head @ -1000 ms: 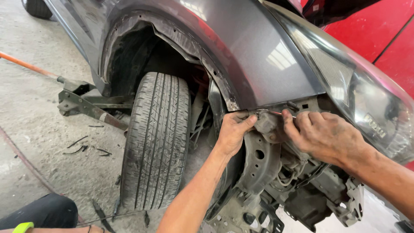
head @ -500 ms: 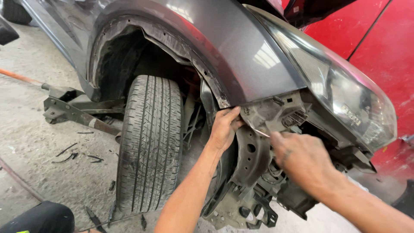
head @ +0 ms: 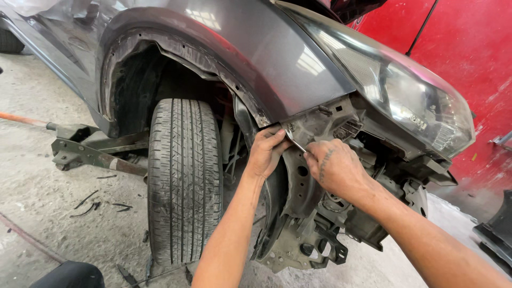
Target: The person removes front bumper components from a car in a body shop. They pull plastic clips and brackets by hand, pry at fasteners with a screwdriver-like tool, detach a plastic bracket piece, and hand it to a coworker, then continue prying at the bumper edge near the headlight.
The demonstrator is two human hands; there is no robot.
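While both hands work at the grey fender's lower edge, a thin metal tool (head: 296, 144) bridges the gap between them.

Left hand (head: 266, 152) presses its curled fingers against the dark wheel-arch liner (head: 274, 184) just under the fender (head: 256, 58), thumb up by the tool's far tip; its grip is closed on the liner's edge. Right hand (head: 335, 168) sits just right of it, fingers pinched shut around the tool's near end, so the shaft slants up and left from that grip toward the exposed bracket (head: 325, 125). Left of the hands stands the front tyre (head: 185, 181); the headlight (head: 410, 101) lies up to the right, and a floor jack (head: 88, 149) rests on the concrete at far left.
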